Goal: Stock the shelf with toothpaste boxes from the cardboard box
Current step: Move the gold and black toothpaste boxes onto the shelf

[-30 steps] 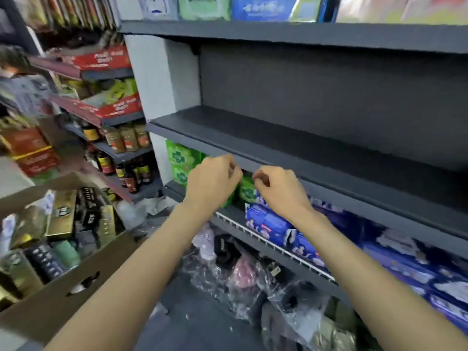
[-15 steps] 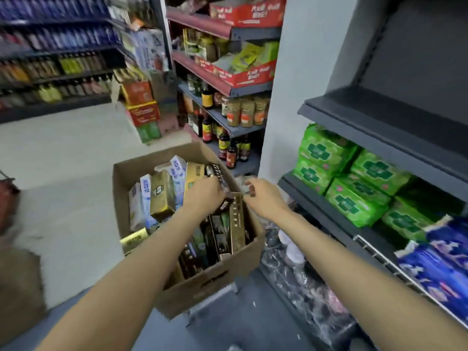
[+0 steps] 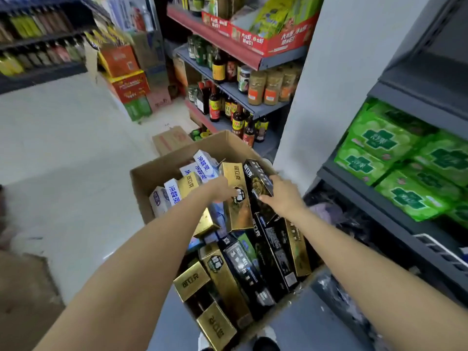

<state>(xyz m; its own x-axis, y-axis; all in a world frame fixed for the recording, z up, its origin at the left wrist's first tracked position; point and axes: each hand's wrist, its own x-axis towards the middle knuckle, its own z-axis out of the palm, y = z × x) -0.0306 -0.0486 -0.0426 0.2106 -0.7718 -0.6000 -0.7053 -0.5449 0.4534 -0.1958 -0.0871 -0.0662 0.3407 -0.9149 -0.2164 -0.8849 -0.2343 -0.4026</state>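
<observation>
Reaching down with both hands, I am working inside the carton (image 3: 162, 171) that is sitting on the floor beside the grey shelf (image 3: 395, 214). It is holding a jumble of toothpaste boxes: gold, black and white-and-blue ones, some standing on end, some lying flat.

My left hand (image 3: 220, 190) is lying against the upright gold box (image 3: 238, 201) near the carton's middle, its fingers resting on that box's face. I cannot tell whether they are curling round it or only touching.

My right hand (image 3: 281, 196) is lying just beside it, with straight fingers pressing on the tilted black box (image 3: 255, 177) that is leaning against the gold one. It is not closing round anything that I can see.

More black and gold boxes are lying flat in the near half of the carton, under my forearms. Green packs (image 3: 405, 171) are filling the shelf level to my right, and bottles (image 3: 215, 107) are lining the far rack.
</observation>
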